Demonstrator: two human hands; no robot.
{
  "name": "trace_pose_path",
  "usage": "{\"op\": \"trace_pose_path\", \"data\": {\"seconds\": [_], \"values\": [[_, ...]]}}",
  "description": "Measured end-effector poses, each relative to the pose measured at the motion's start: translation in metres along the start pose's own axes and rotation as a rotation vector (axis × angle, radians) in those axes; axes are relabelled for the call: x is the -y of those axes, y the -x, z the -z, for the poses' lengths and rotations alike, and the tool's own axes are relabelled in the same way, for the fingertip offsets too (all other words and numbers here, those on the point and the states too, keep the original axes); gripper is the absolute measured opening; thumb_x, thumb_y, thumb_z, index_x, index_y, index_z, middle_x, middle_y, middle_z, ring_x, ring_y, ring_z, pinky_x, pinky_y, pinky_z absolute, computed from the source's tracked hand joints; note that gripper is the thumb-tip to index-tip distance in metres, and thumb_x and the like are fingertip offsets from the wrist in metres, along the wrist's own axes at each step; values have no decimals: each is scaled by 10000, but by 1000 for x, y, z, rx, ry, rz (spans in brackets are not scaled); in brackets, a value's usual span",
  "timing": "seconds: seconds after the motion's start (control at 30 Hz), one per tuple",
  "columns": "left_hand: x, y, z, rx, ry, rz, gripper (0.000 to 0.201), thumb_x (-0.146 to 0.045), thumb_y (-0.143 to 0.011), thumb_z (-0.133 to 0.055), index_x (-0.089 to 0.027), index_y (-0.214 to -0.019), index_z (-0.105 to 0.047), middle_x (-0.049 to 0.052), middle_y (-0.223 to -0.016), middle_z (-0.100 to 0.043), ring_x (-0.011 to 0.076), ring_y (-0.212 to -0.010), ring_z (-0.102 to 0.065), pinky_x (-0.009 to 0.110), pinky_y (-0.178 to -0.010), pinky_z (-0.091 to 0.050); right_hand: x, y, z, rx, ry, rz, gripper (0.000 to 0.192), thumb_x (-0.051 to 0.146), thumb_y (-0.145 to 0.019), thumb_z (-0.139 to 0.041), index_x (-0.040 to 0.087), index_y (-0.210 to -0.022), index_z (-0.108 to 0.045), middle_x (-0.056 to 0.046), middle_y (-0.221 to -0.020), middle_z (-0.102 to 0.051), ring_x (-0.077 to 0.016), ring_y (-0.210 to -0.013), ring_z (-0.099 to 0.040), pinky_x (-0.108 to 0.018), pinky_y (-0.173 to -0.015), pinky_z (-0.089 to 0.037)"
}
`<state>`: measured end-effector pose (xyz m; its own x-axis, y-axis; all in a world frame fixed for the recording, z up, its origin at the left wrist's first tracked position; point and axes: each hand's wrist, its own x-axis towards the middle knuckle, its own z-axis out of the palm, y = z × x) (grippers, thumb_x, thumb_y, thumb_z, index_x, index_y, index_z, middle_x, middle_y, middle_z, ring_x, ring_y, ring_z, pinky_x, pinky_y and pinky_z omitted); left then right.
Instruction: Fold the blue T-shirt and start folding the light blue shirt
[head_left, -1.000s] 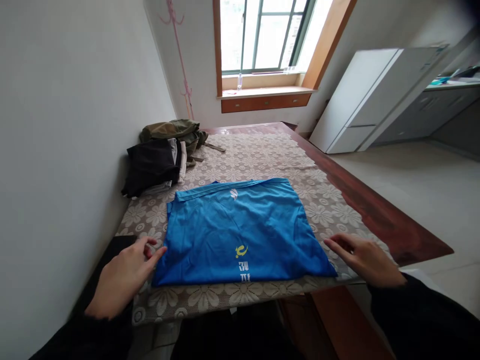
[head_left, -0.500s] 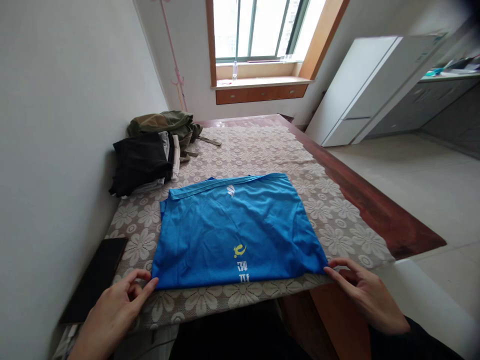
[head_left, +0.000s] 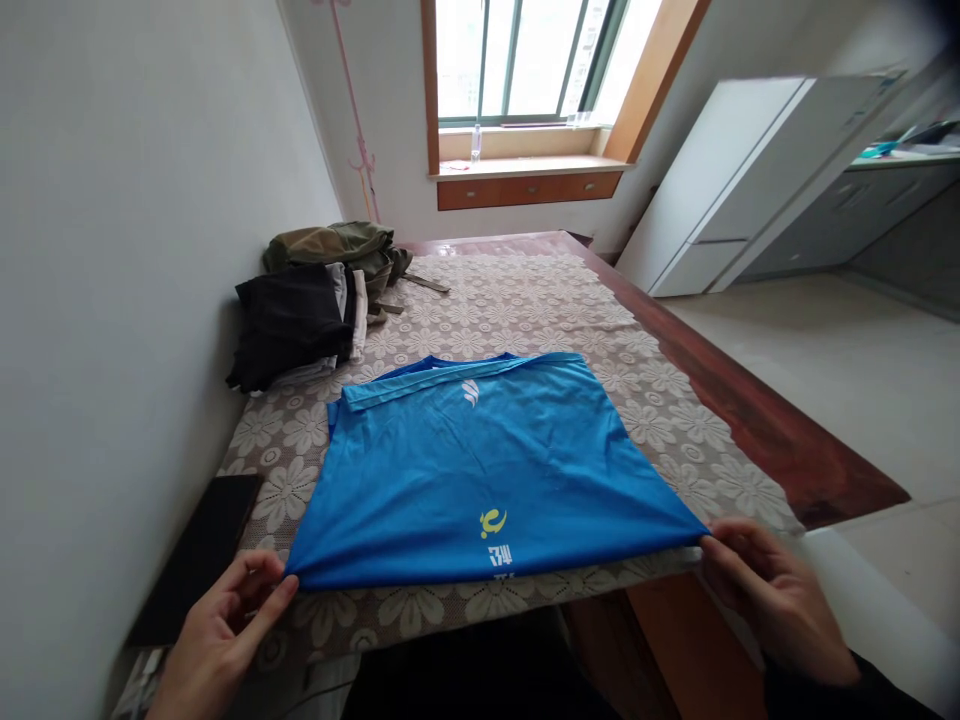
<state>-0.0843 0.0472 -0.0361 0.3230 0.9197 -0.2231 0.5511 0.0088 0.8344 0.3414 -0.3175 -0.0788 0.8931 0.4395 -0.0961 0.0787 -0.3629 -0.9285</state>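
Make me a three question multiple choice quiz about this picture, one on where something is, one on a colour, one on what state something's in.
1. Where does the pile of dark and olive folded clothes lie?
A. on the windowsill
B. on the table's far left, by the wall
C. on the floor

2. What colour is the folded T-shirt with the yellow logo?
A. blue
B. red
C. white

3. How do the hands stand to that shirt?
A. both lie flat on its middle
B. both are far from it
C. each pinches a near corner

Answers:
1 B: the pile sits on the lace tablecloth against the white wall.
2 A: the fabric is bright blue all over.
3 C: the left hand has fingers at the near left corner, and the right hand at the near right corner, with the near edge stretched between them.
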Motion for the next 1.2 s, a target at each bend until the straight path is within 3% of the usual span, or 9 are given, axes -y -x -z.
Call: {"op": "trace_pose_path", "data": {"seconds": [0.13, 0.27, 0.4, 0.57, 0.77, 0.93, 1.0, 1.1, 1.2], "values": [[-1, 4, -5, 2, -29, 19, 681, -777, -521, -792, -247, -918, -633, 49, -859, -751, 274, -812, -741, 305, -672, -583, -5, -3, 5, 149, -132, -181, 470, 545, -713, -844, 274, -996, -583, 40, -612, -551, -131, -433, -463, -215, -341, -314], [-3, 14, -7, -23, -238, -4, 565, -738, -664, -685, -262, -959, -612, 19, -747, -729, 241, -648, -693, 305, -558, -515, -8, -2, 12, 31, 28, -68, 431, 519, -686, -853, 258, -950, -634, -7, -780, -662, -180, -614, -630, -248, -511, -533], [5, 27, 3, 144, -427, -20, 415, -671, -741, -613, -281, -882, -623, -13, -687, -703, 215, -610, -672, 281, -562, -503, -14, 2, 25, -37, 166, -22, 406, 558, -642, -837, 249, -870, -704, -47, -879, -740, -267, -820, -727, -272, -671, -617], [-7, 27, 11, 273, -569, -28, 427, -664, -858, -549, -306, -1038, -695, -22, -787, -734, 194, -687, -702, 260, -650, -550, -21, 0, 38, 97, 270, -22, 431, 582, -662, -808, 237, -916, -763, -67, -985, -775, -312, -961, -746, -271, -741, -633], [-62, -18, -18, 272, -489, -487, 408, -580, -926, -558, -281, -1149, -722, 59, -1281, -702, 256, -1166, -667, 359, -995, -548, -18, -7, 35, 185, 268, 0, 405, 594, -717, -782, 239, -912, -768, -60, -959, -784, -314, -984, -750, -267, -761, -634], [-95, -70, -57, 414, -572, -677, 346, -426, -994, -484, -229, -1176, -703, 96, -1242, -714, 265, -1203, -643, 431, -1085, -494, -23, -8, 33, 180, 269, 17, 432, 618, -710, -782, 241, -923, -773, -61, -988, -789, -304, -977, -756, -255, -785, -630], [-94, -89, -69, 332, -648, -720, 361, -388, -974, -516, -215, -1243, -682, 125, -1356, -660, 305, -1323, -568, 505, -1168, -405, -26, -8, 33, 187, 256, 20, 433, 613, -719, -782, 243, -942, -769, -60, -1003, -788, -295, -987, -755, -245, -795, -625], [-82, -109, -79, 65, -740, -720, 548, -334, -924, -574, -223, -1460, -540, 142, -1613, -415, 386, -1551, -236, 648, -1245, -156, -29, -8, 34, 195, 233, 21, 431, 607, -734, -779, 240, -958, -762, -63, -1024, -783, -291, -999, -752, -245, -812, -624], [-70, -113, -76, 19, -739, -687, 613, -284, -894, -570, -248, -1501, -496, 101, -1703, -244, 392, -1586, -39, 665, -1247, -104, -30, -5, 36, 187, 224, 13, 433, 606, -737, -781, 242, -969, -754, -64, -1044, -776, -297, -1051, -739, -250, -852, -619]]}}
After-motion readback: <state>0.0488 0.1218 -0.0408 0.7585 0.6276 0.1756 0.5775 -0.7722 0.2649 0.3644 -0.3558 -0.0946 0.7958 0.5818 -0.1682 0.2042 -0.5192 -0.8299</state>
